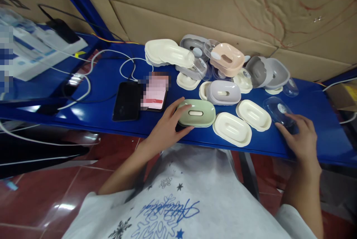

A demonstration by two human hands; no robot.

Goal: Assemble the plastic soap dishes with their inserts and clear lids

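A green oval dish [205, 114] with a cream piece showing in its central slot lies near the shelf's front edge. My left hand [174, 120] grips its left end, fingers on top and thumb at the front side. At the right, my right hand [299, 133] pinches the edge of a clear oval lid [275, 109] with a round pale sticker. Between the hands lie two cream oval trays, one [232, 129] in front and another [253, 115] behind it. A lilac dish [227, 92] rests behind the green one, partly over a cream tray.
Along the cardboard backing stand stacked cream pieces [161, 51], a peach dish [230, 58], grey dishes [276, 73] and clear lids. A black phone [126, 101] and a lit phone [156, 92] lie left of my left hand. White cables [90, 79] cross the blue shelf [104, 68].
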